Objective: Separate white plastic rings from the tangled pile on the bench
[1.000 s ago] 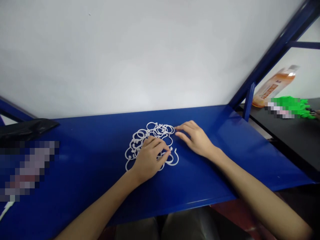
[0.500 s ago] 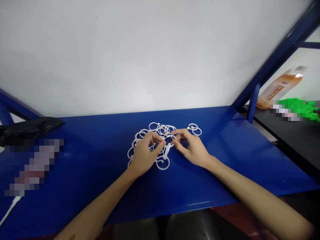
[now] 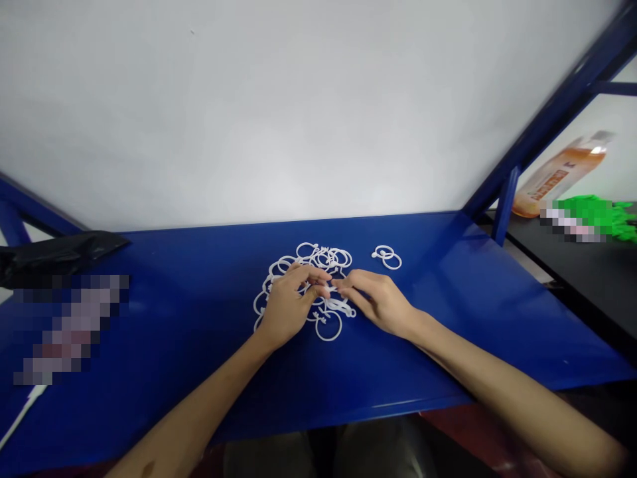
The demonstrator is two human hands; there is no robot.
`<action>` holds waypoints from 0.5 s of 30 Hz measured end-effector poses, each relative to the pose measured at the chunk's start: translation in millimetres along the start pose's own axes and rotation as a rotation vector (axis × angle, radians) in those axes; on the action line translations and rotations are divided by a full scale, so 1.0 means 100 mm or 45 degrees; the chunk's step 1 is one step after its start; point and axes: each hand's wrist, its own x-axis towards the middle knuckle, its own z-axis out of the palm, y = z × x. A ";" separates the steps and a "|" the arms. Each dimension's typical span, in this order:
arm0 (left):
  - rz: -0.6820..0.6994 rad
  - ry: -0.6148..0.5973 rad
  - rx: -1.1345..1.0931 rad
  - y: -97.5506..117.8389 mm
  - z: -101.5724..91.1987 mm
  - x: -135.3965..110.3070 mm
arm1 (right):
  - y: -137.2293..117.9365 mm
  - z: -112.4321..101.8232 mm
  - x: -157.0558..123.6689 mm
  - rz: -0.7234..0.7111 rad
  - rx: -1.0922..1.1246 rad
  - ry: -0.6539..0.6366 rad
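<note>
A small white piece point(image 3: 331, 289) sits at the fingertips, over the near right side of the pile of white rings point(image 3: 328, 255). The left hand point(image 3: 293, 302) pinches it, thumb to fingers; the right hand point(image 3: 383, 302) is nearly closed beside it, its grip too hidden to tell. From here, I'd steady it left-handed and press lightly, clear of neighbouring rings that could snag. Two rings point(image 3: 383, 254) lie apart, rightward on the blue surface point(image 3: 428, 345).

One bare left hand point(image 3: 291, 302) and one bare right hand point(image 3: 385, 302), slender-fingered and narrow-wristed, with uncovered left forearm point(image 3: 213, 401) bearing a small blotch-like mark point(image 3: 148, 469) and uncovered right forearm point(image 3: 485, 372), smoothly tapered.
</note>
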 end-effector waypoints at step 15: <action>0.348 -0.373 0.345 -0.03 0.03 -0.01 | 0.04 0.02 0.03 0.044 -0.043 0.226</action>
